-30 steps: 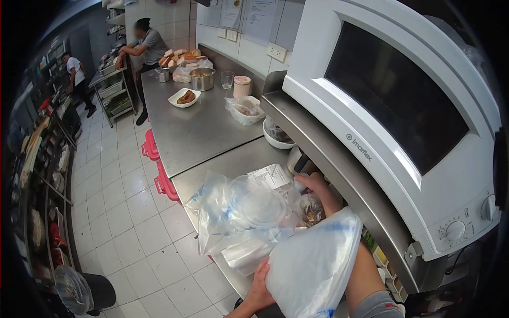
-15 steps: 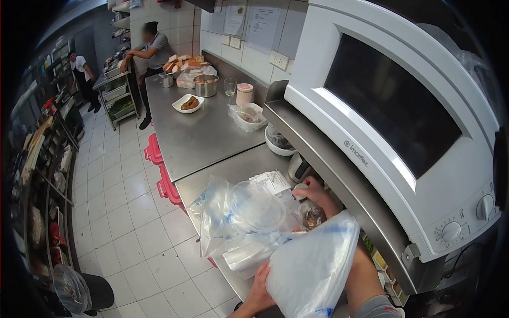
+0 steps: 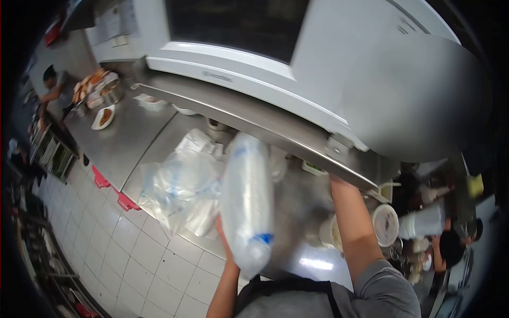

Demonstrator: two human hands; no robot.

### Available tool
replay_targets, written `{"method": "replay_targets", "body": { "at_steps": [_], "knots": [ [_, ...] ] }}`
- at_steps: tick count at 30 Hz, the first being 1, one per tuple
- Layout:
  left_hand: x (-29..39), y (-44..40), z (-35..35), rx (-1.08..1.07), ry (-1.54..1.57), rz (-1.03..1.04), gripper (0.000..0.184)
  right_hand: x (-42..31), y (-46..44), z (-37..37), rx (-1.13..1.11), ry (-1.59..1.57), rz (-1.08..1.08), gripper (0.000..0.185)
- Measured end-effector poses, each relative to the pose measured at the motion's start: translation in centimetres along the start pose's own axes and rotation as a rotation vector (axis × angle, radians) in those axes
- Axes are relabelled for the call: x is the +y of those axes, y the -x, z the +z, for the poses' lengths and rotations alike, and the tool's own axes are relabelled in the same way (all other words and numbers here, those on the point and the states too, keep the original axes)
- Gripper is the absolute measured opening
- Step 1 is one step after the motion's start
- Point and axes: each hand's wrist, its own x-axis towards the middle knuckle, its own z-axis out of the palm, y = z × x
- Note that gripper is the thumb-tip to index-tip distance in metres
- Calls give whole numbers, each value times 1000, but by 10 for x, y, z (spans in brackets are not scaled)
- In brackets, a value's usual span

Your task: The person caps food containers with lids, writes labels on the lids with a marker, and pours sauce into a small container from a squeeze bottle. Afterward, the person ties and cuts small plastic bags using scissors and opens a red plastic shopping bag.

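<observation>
My left hand is pressed to the left side of a large, full, clear plastic bag with blue print, held upright over the counter; its fingers are mostly behind the bag. My right forearm reaches under the steel shelf, where my right hand is almost wholly hidden, so its fingers do not show. Left of the held bag, more clear plastic bags lie on the counter beside white paper slips.
A white oven stands on the shelf. Farther left are a white dish of food, a steel pot and a leaning person. At right are a round lidded tub, plastic cups and another person.
The view has swung right and is blurred. The full bag has become more upright. My right hand has left the spot by the small bag and moved right, under the shelf.
</observation>
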Motion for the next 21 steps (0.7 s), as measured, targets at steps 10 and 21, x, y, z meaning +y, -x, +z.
{"method": "replay_targets", "body": {
  "at_steps": [10,21],
  "knots": [
    [13,1,-5,-145,-34,-225,58,90,101,11,-356,692,360,54],
    [76,84,13,119,178,107,65,91,115,-1,-118,889,209,44]
  ]
}}
